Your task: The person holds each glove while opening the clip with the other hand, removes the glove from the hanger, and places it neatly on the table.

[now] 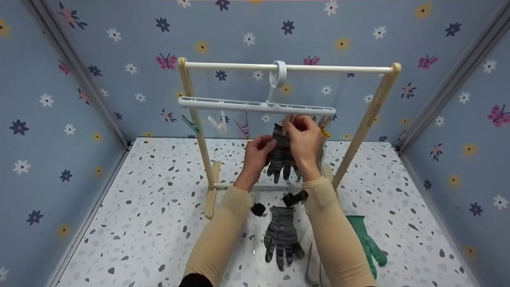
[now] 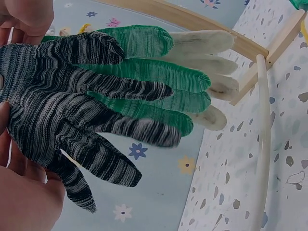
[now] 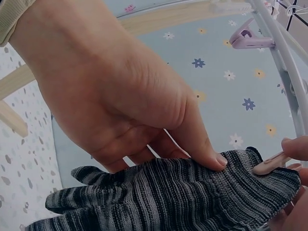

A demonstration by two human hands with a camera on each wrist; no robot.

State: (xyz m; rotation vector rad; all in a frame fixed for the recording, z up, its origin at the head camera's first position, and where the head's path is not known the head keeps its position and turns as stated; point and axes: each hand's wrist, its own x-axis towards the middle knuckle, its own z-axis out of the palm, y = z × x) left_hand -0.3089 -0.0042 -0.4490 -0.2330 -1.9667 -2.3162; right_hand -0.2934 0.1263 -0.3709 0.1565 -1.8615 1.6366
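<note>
A grey-and-black striped knit glove [image 1: 281, 149] hangs fingers down below the white hanger bar [image 1: 227, 104]. My left hand [image 1: 257, 155] pinches its left edge, the thumb lying on the knit near the cuff in the right wrist view. At the cuff, my right hand [image 1: 306, 137] pinches a pale pinkish clothespin [image 3: 270, 163], whose tip lies over the cuff fabric. Behind the striped glove in the left wrist view hang a green glove [image 2: 187, 74] and a whitish glove [image 2: 224, 86].
Green [image 1: 191, 124], white [image 1: 218, 124] and purple [image 1: 243, 127] clothespins dangle from the hanger's left part. A wooden rack [image 1: 366, 119] carries the hanger. On the speckled table lie another striped glove [image 1: 282, 233], a green glove [image 1: 364, 235] and a whitish glove [image 1: 312, 263].
</note>
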